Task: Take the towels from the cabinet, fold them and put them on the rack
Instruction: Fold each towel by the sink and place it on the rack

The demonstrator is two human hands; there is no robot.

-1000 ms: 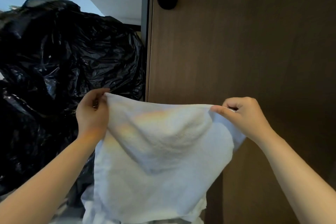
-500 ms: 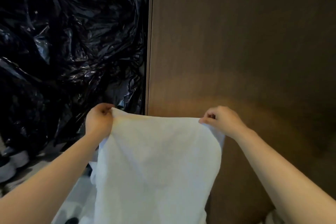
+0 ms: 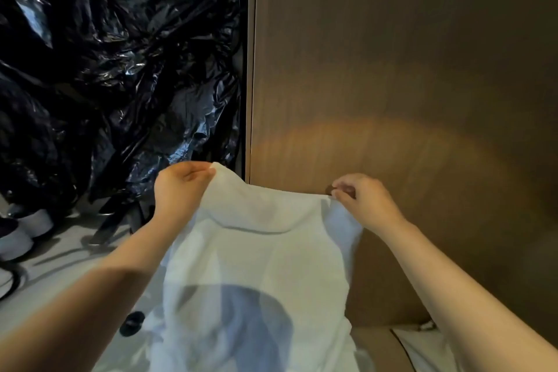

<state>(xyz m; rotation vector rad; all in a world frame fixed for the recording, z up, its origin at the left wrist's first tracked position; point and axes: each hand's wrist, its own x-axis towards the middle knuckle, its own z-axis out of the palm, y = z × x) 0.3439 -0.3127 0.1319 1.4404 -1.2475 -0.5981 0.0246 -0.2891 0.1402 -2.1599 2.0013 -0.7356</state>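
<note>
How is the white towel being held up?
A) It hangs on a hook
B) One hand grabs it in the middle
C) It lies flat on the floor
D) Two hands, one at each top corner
D: the left hand and the right hand each pinch a top corner of the white towel, and it hangs down between them.

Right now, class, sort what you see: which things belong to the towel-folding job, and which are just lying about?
Belongs to the job: white towel, left hand and right hand pinching its top corners.
Just lying about: black plastic bags, white shoes, brown wooden panel.
</note>
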